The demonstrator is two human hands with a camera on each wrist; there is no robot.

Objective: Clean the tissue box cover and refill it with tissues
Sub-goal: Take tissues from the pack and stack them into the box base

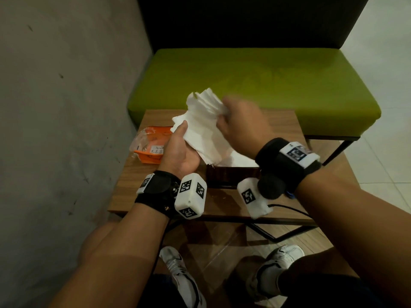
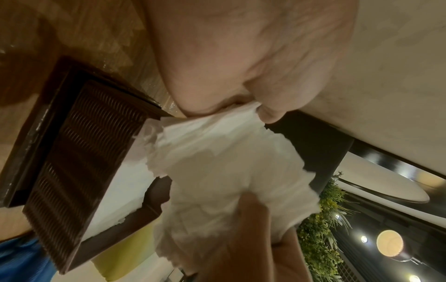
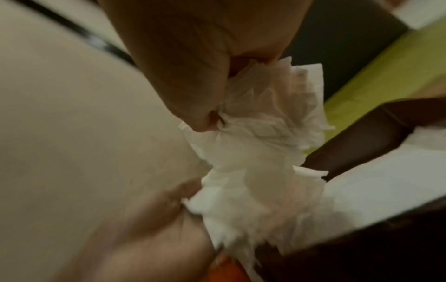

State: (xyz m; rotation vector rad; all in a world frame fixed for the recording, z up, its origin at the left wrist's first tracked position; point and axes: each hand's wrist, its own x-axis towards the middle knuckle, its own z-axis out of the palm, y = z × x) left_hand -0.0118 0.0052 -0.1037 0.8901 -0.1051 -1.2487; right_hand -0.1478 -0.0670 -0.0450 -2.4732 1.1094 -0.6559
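Now I'm partway into the refill, as far as I can judge. My left hand (image 1: 178, 150) grips the lower end of a stack of tissues (image 1: 200, 127) and my right hand (image 1: 240, 123) pinches its upper end, the stack held above the dark woven tissue box cover (image 1: 231, 174), which sits open on the wooden surface (image 1: 222, 203) with white tissue already inside. An orange wrapper (image 1: 151, 143), seemingly emptied, lies just beside it. Whether the cover has been cleaned I can't tell. Left to do: settle this stack in and close it.
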